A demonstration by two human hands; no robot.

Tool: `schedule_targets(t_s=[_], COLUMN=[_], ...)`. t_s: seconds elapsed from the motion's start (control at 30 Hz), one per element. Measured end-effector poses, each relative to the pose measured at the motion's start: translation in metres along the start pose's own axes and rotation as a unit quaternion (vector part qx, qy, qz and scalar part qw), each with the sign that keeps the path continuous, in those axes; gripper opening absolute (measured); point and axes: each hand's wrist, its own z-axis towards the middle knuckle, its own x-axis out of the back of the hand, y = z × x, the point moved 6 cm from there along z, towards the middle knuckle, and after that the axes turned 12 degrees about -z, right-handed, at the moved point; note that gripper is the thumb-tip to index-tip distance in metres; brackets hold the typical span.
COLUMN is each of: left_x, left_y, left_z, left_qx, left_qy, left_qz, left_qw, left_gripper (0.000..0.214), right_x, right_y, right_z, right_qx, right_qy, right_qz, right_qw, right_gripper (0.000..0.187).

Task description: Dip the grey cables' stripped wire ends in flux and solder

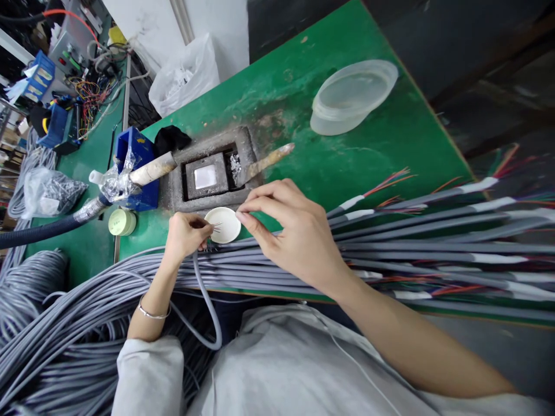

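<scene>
My left hand [185, 234] is closed on the end of a grey cable [207, 300], whose thin bare wire tips fan out over a small white round dish [225, 228]. My right hand [288, 231] hovers just right of the dish, thumb and forefinger pinched together near its rim; what they hold, if anything, is too small to make out. Both hands rest over a thick bundle of grey cables [303, 254] laid across the green table [390, 138].
Behind the dish sits a grey solder pot [208, 173] with a metal tool [266, 162] leaning in it. A clear plastic bowl [351, 95] stands far right, a blue box [136, 159] and hose [43, 228] at left. Cable ends with coloured wires [477, 231] spread right.
</scene>
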Motion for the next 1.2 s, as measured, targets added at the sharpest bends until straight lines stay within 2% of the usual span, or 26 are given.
schedule_targets(t_s=[0.3, 0.43, 0.57, 0.7, 0.9, 1.2], left_x=[0.004, 0.022, 0.035, 0.032, 0.022, 0.014], left_y=[0.001, 0.02, 0.046, 0.059, 0.063, 0.061], left_z=[0.001, 0.009, 0.032, 0.06, 0.08, 0.094], left_qx=[-0.008, -0.05, -0.118, -0.158, -0.148, -0.115], left_qy=[0.007, 0.058, 0.107, 0.1, 0.085, 0.067], left_qz=[0.03, 0.039, 0.12, 0.182, 0.189, 0.204], left_qw=[0.999, 0.996, 0.98, 0.965, 0.967, 0.97], left_gripper=[0.014, 0.015, 0.015, 0.019, 0.018, 0.016], right_x=[0.002, 0.0, -0.007, -0.014, -0.024, -0.024], right_y=[0.0, -0.005, -0.012, -0.014, -0.013, -0.01], right_z=[-0.001, -0.002, -0.005, -0.007, -0.011, -0.012], right_qx=[-0.002, 0.009, 0.031, 0.029, 0.025, 0.01], right_qy=[-0.003, -0.011, -0.036, -0.065, -0.159, -0.168], right_qz=[-0.003, 0.003, 0.013, 0.023, 0.024, 0.028], right_qw=[1.0, 1.0, 0.999, 0.997, 0.987, 0.985], right_gripper=[0.011, 0.011, 0.012, 0.013, 0.016, 0.018])
